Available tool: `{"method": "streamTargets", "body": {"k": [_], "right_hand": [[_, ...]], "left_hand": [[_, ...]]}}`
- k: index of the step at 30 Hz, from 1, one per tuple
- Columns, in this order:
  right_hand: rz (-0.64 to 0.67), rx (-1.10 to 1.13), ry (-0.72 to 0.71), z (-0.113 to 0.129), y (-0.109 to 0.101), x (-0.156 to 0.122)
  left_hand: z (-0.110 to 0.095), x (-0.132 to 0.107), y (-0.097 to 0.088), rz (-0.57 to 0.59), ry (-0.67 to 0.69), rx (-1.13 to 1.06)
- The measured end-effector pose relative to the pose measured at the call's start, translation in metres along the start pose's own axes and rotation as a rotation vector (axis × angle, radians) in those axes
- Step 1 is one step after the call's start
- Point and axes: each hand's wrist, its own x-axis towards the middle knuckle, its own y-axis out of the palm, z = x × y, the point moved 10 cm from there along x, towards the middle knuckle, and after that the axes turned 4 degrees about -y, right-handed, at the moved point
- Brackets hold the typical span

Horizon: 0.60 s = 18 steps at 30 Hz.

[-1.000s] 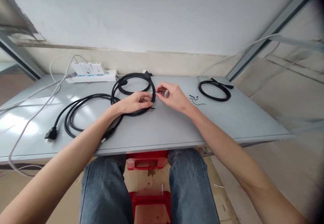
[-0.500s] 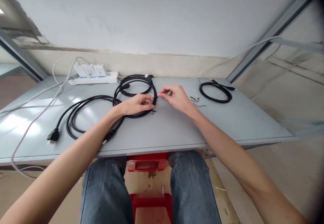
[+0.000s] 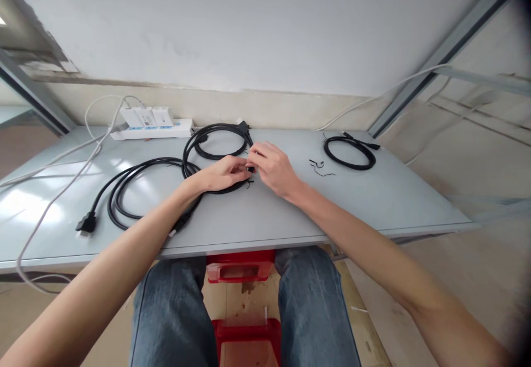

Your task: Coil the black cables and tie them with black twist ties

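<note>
right of the power strip [image 3: 151, 129] and nearer you, your left hand [image 3: 224, 172] and right hand [image 3: 271, 168] meet, both pinched on the coiled black cable [image 3: 222, 126] lying flat on the table [image 3: 373, 201].

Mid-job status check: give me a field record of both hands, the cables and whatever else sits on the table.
left hand: grips near side of the middle cable coil
right hand: fingertips meet the left hand's at that coil; grip hidden
loose cable: left of the coil, plug near table edge
small coil: far right, untouched
wire ties: between right hand and small coil
power strip: back left
table: grey
</note>
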Motion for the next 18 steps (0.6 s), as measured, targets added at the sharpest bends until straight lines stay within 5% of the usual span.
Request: {"method": "streamTargets", "body": {"k": [7, 18], "right_hand": [[-0.120, 0.725, 0.455, -0.065, 0.009, -0.009], [-0.055, 0.552, 0.381, -0.058, 0.007, -0.009]], "left_hand": [[0.001, 0.000, -0.005, -0.032, -0.045, -0.019], [0.006, 0.002, -0.006, -0.026, -0.069, 0.004]]}}
